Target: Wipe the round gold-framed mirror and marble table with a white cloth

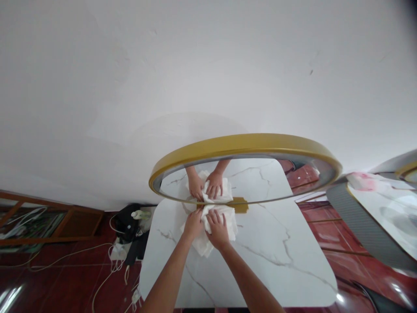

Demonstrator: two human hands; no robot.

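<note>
A white cloth (203,245), folded and layered, lies on a white marble-patterned tabletop (270,261) against the foot of a round mirror with a gold frame (241,143). My left hand (193,224) grips the cloth's left part, close to the mirror's gold base (241,206); its fingertips are partly hidden. Just beside it, my right hand (217,228) presses on a bunched upper fold, fingers bent over the fabric. Both hands and the cloth also show in the mirror glass (247,178).
A white wall (195,65) rises behind the mirror. On the right stands another white-topped table with a grey ribbed side (355,226), with a pink-and-white packet (361,181) on it. Cables (104,282), a black bag (125,221) and a wooden shelf (81,221) are at left on the red floor (71,278).
</note>
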